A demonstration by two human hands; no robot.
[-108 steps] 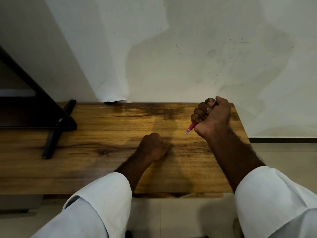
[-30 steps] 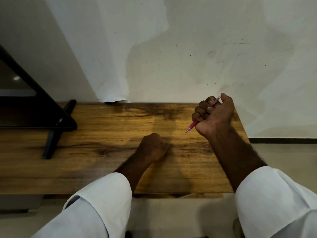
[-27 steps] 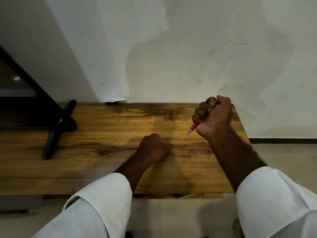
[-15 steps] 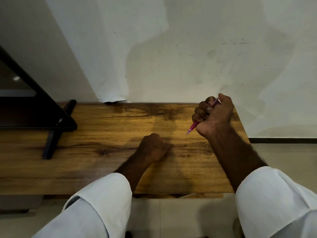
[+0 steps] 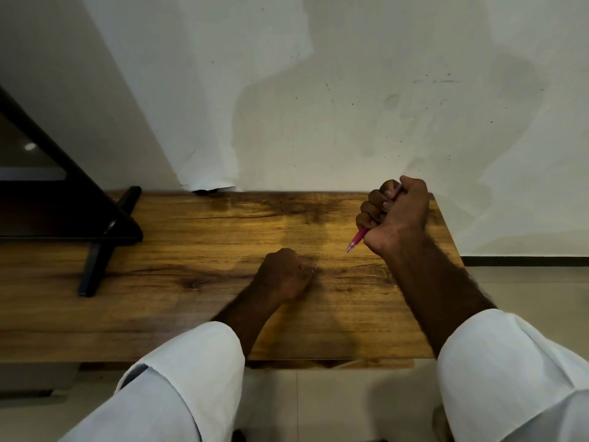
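Fingers (image 5: 369, 204) of the wearer's right hand (image 5: 396, 215) wrap tight round a pink pen (image 5: 357, 240), thumb closing the fist on top, above the far right corner of the wooden table (image 5: 191, 250). The fist swallows most of the barrel. On my remote feed I see only the tip end slanting down toward the tabletop, short of touching it, and a sliver of the top beside the thumb.

Nearest, in front of the table's near edge, two white sleeves (image 5: 191, 378) fill the bottom of the view and are cut off by the frame, with pale floor tiles (image 5: 318, 403) between them. On the middle of the table the left hand (image 5: 283, 275) rests as a fist. Its fingers are tucked under the back of the hand, and I cannot make out anything inside them. The pen tip hangs near this fist, on its far right side, clearly apart from it.

At the table's left end stands a black stand (image 5: 95, 237), one foot flat on the wood, its upper part running out of view. Behind the table's far edge rises a scuffed white wall (image 5: 350, 106). A white sheet (image 5: 207, 167) hangs down it to the table's far edge, where its bottom curls over something dark, too small for me to identify.
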